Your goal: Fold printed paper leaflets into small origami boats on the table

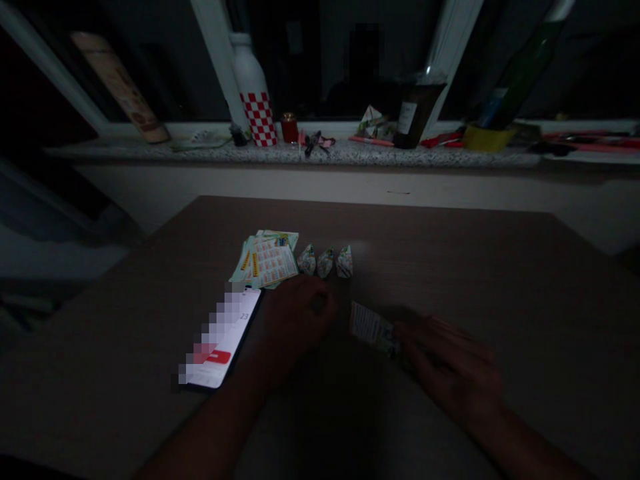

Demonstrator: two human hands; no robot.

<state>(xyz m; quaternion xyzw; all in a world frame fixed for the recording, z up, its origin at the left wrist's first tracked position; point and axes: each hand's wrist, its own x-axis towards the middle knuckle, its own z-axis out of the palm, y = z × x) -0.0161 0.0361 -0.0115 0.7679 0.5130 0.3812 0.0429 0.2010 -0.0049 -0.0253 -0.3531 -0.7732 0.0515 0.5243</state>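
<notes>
My right hand [450, 367] pinches a small printed paper slip [373, 327] by its right end, just above the table. My left hand [300, 310] is curled, thumb and fingertips closed into a ring, and I see nothing in it. Just beyond the left hand stand three small folded paper shapes in a row: a left one [307, 261], a middle one [325, 263] and a right one [345, 261]. Next to them lies a loose pile of printed paper slips [273, 261], green and white with orange print.
A phone with a lit screen [227, 340] lies left of my left hand on the brown table [450, 260]. Along the granite windowsill [200, 155] stand a red-checked white bottle [257, 100], a dark plastic cup [416, 113] and a green bottle [520, 73]. The room is dim.
</notes>
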